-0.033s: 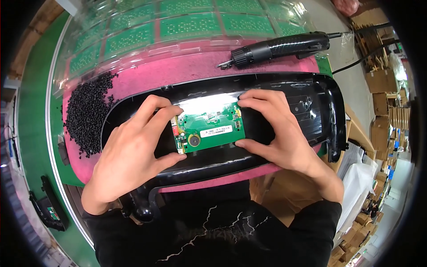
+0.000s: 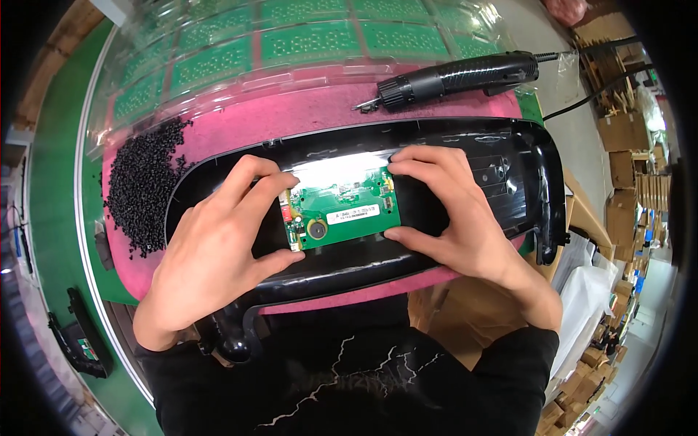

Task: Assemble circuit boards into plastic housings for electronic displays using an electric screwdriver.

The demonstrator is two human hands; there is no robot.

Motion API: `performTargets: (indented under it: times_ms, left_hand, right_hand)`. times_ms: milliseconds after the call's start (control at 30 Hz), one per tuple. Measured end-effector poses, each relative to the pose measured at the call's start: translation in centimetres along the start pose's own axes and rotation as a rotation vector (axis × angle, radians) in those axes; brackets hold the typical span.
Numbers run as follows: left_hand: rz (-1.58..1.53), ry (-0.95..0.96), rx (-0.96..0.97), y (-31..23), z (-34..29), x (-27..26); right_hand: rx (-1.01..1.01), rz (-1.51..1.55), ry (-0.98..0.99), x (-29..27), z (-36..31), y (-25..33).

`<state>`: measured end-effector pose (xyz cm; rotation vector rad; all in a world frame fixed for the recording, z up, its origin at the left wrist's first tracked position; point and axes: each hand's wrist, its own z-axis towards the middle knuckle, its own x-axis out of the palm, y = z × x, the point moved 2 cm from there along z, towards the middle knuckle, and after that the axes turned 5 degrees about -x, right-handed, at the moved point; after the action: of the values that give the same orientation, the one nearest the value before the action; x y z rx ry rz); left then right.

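Note:
A green circuit board (image 2: 349, 227) with a white label, small connectors and a round dark part is gripped by its two short sides. My left hand (image 2: 225, 225) pinches the left side, thumb at the lower corner and fingers at the upper one. On the right side, my right hand (image 2: 458, 207) does the same with thumb below and fingers above. Beneath the board lies a long glossy black plastic housing (image 2: 502, 167), its hollow side up. Bright glare covers the board's upper edge, and I cannot tell whether the board touches the housing.
A heap of small black screws (image 2: 145, 189) lies left of the housing on the pink mat (image 2: 291, 120). Behind it rests a black electric screwdriver (image 2: 458, 80) with a cable. Clear plastic trays (image 2: 313, 69) hold several green boards at the back. Another black housing (image 2: 80, 338) sits far left.

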<state>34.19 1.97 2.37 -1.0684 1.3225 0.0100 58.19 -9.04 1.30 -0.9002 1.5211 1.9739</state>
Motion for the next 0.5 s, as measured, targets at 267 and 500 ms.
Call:
performTargets:
  times_ms: [267, 500]
  left_hand:
    - [0.02, 0.014, 0.016, -0.6, -0.1, -0.1]
    - [0.004, -0.023, 0.02, -1.1, -0.3, 0.2]
  right_hand:
    - [-0.014, -0.018, -0.011, -0.2, -0.4, 0.0]
    - [-0.032, -0.027, -0.019, -0.5, -0.8, 0.1]
